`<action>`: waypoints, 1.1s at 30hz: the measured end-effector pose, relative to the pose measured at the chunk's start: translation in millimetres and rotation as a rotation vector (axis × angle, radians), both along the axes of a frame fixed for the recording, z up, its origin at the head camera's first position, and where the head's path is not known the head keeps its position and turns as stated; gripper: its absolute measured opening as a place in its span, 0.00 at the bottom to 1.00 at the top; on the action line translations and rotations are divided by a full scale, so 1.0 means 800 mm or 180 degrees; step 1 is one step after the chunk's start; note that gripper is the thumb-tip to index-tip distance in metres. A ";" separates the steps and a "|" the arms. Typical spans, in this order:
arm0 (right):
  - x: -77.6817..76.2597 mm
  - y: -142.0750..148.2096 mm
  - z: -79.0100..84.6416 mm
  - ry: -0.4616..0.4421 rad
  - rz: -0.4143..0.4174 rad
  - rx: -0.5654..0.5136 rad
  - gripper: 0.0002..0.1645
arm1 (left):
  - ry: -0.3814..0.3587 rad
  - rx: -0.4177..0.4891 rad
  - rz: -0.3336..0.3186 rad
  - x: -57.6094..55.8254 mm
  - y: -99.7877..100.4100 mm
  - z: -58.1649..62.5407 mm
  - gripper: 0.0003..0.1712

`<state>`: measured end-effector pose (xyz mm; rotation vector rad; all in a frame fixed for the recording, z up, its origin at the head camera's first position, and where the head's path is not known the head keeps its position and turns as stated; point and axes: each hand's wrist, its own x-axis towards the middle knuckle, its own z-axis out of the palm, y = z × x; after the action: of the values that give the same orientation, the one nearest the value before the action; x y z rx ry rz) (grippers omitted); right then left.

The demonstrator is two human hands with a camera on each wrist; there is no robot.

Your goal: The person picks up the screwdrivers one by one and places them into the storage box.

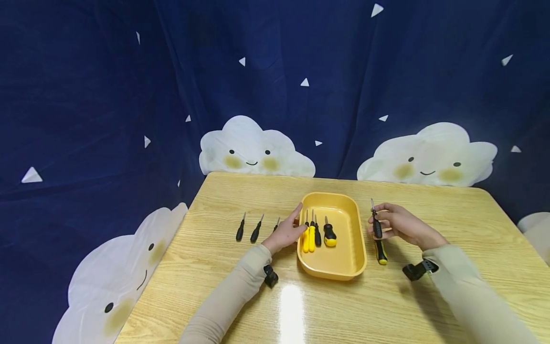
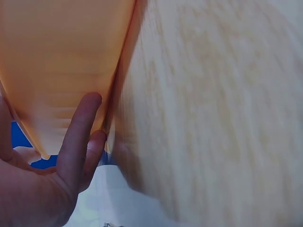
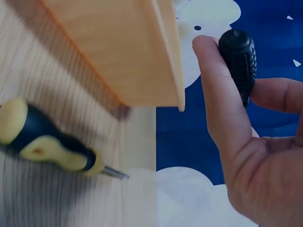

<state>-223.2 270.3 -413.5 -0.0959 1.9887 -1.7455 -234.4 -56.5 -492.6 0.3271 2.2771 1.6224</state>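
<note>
Right hand (image 1: 399, 222) has its grip pinching a black-handled screwdriver (image 1: 377, 230), thumb and fingers on the handle, shaft toward the far edge, held over the tabletop (image 1: 343, 310) right of the yellow tray (image 1: 349, 229). Left hand (image 1: 285, 232) grips the tray's left wall, thumb over the rim, fingers along the outside. Black-and-yellow screwdriver (image 1: 381, 254) lies on the tabletop near the right hand, beside the tray. In the tray, left to right: two yellow-handled screwdrivers (image 1: 311, 239), a slim black screwdriver (image 1: 318, 238), a stubby screwdriver (image 1: 329, 236). Three small screwdrivers (image 1: 255, 234), black handles, in a row left of the tray, rightmost partly hidden by the left hand.
</note>
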 end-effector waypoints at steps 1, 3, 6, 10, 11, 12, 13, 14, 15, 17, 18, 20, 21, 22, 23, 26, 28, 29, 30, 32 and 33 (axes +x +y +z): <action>-0.001 -0.002 0.001 0.0004 0.0009 -0.0018 0.16 | -0.0012 0.0011 -0.0003 0.000 0.000 0.000 0.42; -0.002 -0.007 0.003 0.0026 0.0031 -0.0028 0.15 | -0.0036 0.0037 -0.0007 0.000 0.000 0.000 0.42; -0.005 -0.015 0.006 0.0048 0.0038 -0.0021 0.16 | -0.0053 0.0070 -0.0007 0.001 0.000 -0.001 0.42; -0.009 -0.024 0.011 0.0053 0.0045 -0.0063 0.17 | -0.0033 0.0067 -0.0002 0.003 0.000 -0.001 0.42; -0.009 -0.026 0.012 0.0055 0.0048 -0.0091 0.16 | -0.0025 0.0054 -0.0001 0.003 0.000 -0.001 0.42; -0.010 -0.029 0.014 0.0059 0.0056 -0.0121 0.16 | -0.0019 0.0046 -0.0001 0.003 -0.001 0.000 0.42; -0.010 -0.031 0.016 0.0065 0.0056 -0.0139 0.16 | -0.0016 0.0042 0.0001 0.003 -0.001 0.001 0.42; -0.011 -0.033 0.018 0.0066 0.0052 -0.0168 0.17 | -0.0019 0.0044 -0.0001 0.003 -0.001 0.001 0.42; -0.011 -0.035 0.020 0.0060 0.0034 -0.0191 0.17 | -0.0021 0.0043 -0.0002 0.003 -0.001 0.001 0.42; -0.012 -0.040 0.024 0.0066 0.0006 -0.0222 0.18 | -0.0017 0.0044 -0.0004 0.003 -0.001 0.003 0.42; -0.013 -0.042 0.025 0.0065 -0.0004 -0.0234 0.18 | -0.0014 0.0057 -0.0002 0.003 -0.001 0.003 0.42; -0.014 -0.047 0.028 0.0054 -0.0028 -0.0273 0.18 | -0.0014 0.0067 -0.0001 0.003 -0.001 0.003 0.42; -0.015 -0.050 0.029 0.0051 -0.0040 -0.0289 0.17 | -0.0011 0.0066 0.0004 0.003 -0.001 0.003 0.42; -0.016 -0.052 0.030 0.0054 -0.0042 -0.0301 0.17 | -0.0015 0.0066 0.0008 0.003 0.000 0.003 0.42; -0.017 -0.055 0.031 0.0052 -0.0047 -0.0322 0.16 | -0.0021 0.0065 0.0017 0.003 0.000 0.003 0.42; -0.020 -0.062 0.034 0.0057 -0.0046 -0.0387 0.15 | -0.0030 0.0045 0.0031 0.003 0.001 0.003 0.42; -0.022 -0.067 0.035 0.0046 -0.0061 -0.0420 0.14 | -0.0035 0.0049 0.0034 0.002 0.001 0.002 0.42; -0.023 -0.069 0.035 0.0036 -0.0065 -0.0433 0.13 | -0.0031 0.0047 0.0032 0.002 0.002 0.002 0.42; -0.024 -0.071 0.035 0.0034 -0.0063 -0.0435 0.12 | -0.0030 0.0052 0.0028 0.002 0.002 0.002 0.42; -0.025 -0.076 0.035 0.0015 -0.0073 -0.0449 0.10 | -0.0027 0.0049 0.0018 0.002 0.002 0.003 0.42; -0.026 -0.078 0.035 0.0012 -0.0082 -0.0444 0.10 | -0.0030 0.0052 0.0017 0.002 0.002 0.004 0.42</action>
<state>-244.4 208.1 -385.7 -0.1206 1.8768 -1.9005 -232.8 -55.3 -489.8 0.3169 2.2607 1.6425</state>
